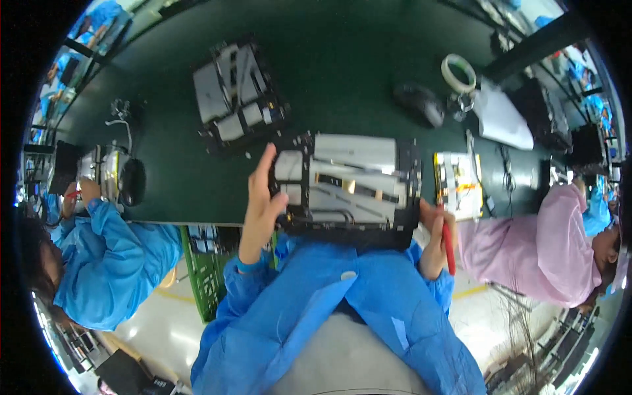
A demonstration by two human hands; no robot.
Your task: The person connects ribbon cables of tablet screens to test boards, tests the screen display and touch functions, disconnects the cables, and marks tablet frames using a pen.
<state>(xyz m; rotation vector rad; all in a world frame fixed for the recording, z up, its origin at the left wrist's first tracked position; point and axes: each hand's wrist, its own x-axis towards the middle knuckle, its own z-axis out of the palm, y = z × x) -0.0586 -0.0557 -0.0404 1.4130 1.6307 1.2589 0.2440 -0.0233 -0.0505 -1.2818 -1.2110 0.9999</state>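
Observation:
An opened electronic device housing (355, 184), black-framed with silver-grey panels and dark cables inside, is tilted over the near edge of the table in front of me. My left hand (262, 207) grips its left side, thumb over the frame. At the lower right corner of the housing is my right hand (434, 238), closed around a slim red tool (449, 249) that points down toward me. The tool's exact kind cannot be made out, and some right-hand fingers are hidden by the housing's edge. Just right of the housing lies a flat battery pack (459, 185) with yellow-orange tape.
Another similar housing (237, 92) lies farther back left on the dark green table (329, 66). A black mouse (420, 104), a tape roll (459, 72) and a white sheet-like item (501, 115) sit at right. Co-workers in blue (125, 263) and pink (526, 250) flank me. A green crate (203, 273) stands below left.

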